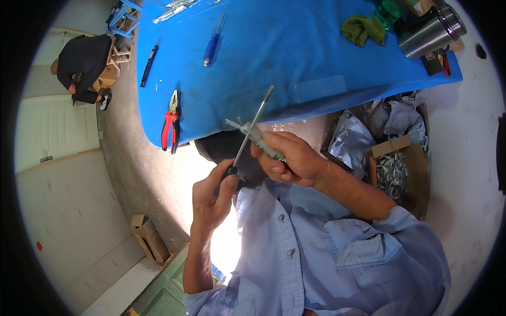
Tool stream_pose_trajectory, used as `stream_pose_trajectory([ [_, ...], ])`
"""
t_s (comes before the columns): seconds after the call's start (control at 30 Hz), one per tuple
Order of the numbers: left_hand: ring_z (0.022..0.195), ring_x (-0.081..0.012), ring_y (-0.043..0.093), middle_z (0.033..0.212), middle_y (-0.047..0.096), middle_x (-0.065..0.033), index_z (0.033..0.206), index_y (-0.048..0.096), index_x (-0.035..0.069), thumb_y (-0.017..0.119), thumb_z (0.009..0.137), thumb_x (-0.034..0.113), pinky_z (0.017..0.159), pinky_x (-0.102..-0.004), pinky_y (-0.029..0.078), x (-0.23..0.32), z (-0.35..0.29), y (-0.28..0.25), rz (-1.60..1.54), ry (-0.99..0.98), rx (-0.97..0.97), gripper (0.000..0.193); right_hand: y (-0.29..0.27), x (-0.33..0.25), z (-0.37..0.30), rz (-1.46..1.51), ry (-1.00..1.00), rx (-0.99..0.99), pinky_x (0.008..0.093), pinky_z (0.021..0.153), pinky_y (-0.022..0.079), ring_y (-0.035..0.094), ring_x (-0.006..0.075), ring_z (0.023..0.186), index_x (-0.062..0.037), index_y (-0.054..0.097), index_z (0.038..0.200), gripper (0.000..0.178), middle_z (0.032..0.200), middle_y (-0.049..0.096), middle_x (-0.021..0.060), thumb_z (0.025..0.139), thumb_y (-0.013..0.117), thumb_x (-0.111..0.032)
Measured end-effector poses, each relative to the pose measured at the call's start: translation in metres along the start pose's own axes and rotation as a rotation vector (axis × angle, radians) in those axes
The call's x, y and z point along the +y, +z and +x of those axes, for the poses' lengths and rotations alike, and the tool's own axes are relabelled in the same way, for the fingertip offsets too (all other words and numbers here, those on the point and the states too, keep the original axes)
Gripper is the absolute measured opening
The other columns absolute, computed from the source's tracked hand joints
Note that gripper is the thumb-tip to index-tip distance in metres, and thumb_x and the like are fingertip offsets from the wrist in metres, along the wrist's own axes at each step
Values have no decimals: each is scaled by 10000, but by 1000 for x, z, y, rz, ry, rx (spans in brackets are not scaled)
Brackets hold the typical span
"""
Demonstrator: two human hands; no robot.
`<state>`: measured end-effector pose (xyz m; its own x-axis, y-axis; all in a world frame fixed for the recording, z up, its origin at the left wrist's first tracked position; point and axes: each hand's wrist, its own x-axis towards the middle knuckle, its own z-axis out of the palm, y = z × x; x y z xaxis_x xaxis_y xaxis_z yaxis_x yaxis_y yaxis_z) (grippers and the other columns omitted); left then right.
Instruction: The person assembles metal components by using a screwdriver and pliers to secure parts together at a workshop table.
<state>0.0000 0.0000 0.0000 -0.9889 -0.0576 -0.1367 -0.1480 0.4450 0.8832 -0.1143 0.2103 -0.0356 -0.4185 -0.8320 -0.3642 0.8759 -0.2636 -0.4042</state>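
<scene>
My left hand [212, 192] is closed round the dark handle of a screwdriver [247, 134]. Its long metal shaft slants up and to the right, ending in a flat tip. Between the fingers and thumb of my right hand [295, 158] is a grey metal part [258, 140] with a narrow, jagged far end. The shaft crosses in front of this part; whether the two touch, I cannot tell. Both hands are in front of my body, just off the near edge of the blue-covered table [253, 68]. My right fingers hide the part's near end.
On the table lie red-and-black pliers [171, 124], a blue-handled screwdriver [212, 48], a slim black tool [149, 66], metal pieces [176, 9], a green cloth [363, 29] and a steel jug [429, 34]. Below right stands a carton [416, 174] of metal pieces. A person [87, 63] sits far left.
</scene>
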Motion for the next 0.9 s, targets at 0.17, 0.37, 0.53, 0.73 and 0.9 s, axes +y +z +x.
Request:
stream_pose_trajectory([
  [0.17, 505, -36, 500, 681, 620, -16, 1345, 624, -29, 573, 1088, 318, 453, -217, 381, -10, -13, 10, -140, 48, 57, 434, 10, 7, -7, 177, 42, -87, 235, 432, 342, 392, 92, 433, -52, 575, 1082, 425, 634, 504, 7, 1139, 330, -394],
  [0.37, 592, -51, 543, 731, 650, -12, 1296, 652, -45, 601, 1051, 233, 568, -221, 452, -11, -19, 26, -285, 53, 155, 374, 20, 13, -12, 354, 40, -231, 229, 425, 341, 384, 81, 419, -66, 579, 1086, 427, 630, 503, -2, 1136, 337, -415],
  [0.53, 735, -240, 716, 835, 698, -147, 1310, 657, 35, 658, 1010, 217, 693, -333, 542, -9, -16, 18, -102, 27, 86, 350, 13, 16, -15, 103, -72, -31, 224, 418, 338, 384, 91, 424, -49, 587, 1069, 416, 624, 507, 6, 1124, 389, -411],
  [0.73, 819, -281, 739, 955, 739, -153, 1350, 642, 91, 650, 998, 202, 776, -363, 573, 22, -20, -4, 0, -3, -45, 370, -7, 14, -29, 26, -123, 56, 254, 458, 368, 438, 116, 481, -38, 603, 1046, 416, 629, 516, 34, 1117, 412, -401],
  [0.9, 867, -364, 727, 1017, 743, -185, 1345, 640, 76, 660, 1002, 215, 764, -408, 568, 15, -30, -3, 83, 24, -5, 370, -17, -2, -29, 205, -306, 108, 275, 477, 370, 494, 141, 568, -45, 617, 1067, 418, 724, 558, 41, 1113, 423, -412],
])
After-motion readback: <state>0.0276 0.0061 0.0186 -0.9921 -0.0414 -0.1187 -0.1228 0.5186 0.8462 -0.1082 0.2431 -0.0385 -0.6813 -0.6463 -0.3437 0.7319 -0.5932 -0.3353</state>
